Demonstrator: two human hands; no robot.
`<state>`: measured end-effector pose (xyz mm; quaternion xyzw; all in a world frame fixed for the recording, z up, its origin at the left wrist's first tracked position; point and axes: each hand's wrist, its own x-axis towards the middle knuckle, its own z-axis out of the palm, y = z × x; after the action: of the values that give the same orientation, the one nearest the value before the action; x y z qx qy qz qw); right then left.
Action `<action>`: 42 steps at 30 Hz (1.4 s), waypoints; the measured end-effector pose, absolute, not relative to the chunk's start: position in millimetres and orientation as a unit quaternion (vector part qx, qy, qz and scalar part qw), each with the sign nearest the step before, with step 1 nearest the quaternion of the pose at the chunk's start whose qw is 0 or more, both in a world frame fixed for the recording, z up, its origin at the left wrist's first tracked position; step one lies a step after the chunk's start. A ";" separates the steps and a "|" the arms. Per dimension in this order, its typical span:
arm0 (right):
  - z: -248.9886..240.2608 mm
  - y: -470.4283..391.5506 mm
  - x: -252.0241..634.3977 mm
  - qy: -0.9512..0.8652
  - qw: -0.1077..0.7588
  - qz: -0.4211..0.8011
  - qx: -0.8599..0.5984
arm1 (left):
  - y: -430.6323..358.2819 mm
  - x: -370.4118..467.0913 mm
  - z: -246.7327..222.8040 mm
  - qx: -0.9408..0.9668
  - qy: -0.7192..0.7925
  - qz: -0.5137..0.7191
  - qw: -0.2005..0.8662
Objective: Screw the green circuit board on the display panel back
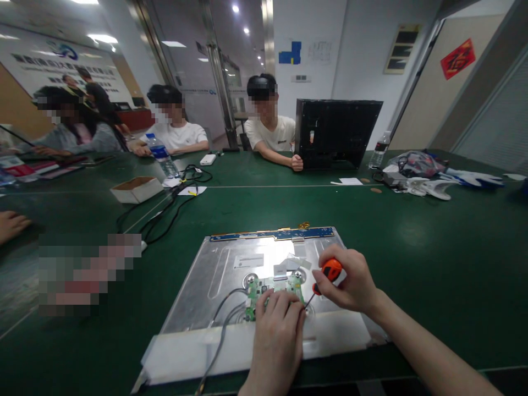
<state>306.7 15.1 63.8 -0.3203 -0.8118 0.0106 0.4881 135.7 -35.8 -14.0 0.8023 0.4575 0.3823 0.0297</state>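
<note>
A flat metal display panel (198,297) lies on the table in front of me. Near its lower middle is a green circuit board (296,284) with grey cables (226,324) running from its left side. My left hand (278,330) lies over the board's front part, fingers resting on it and hiding much of it. In my right hand (350,280) is an orange and black screwdriver (331,269), tilted, its shaft pointing down to the board's lower right corner, close to my left fingers. Whether its tip sits in a screw is hidden.
Beyond the panel stand a black monitor-like housing (338,135), a small open box (137,190), black cables (167,206) and water bottles (161,155). Gloves (429,187) and a bag lie at the right. Several people sit around the green table (412,264); one hand (12,225) shows at the left.
</note>
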 end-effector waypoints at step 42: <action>49.3 13.7 290.6 -0.815 0.521 -0.045 -0.249 | -38.0 135.8 -11.7 0.808 0.467 0.358 0.026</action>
<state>290.6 13.7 49.3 -0.2494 -0.8151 -0.0449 0.5209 135.8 -38.0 -11.7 0.8081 0.4670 0.3581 0.0259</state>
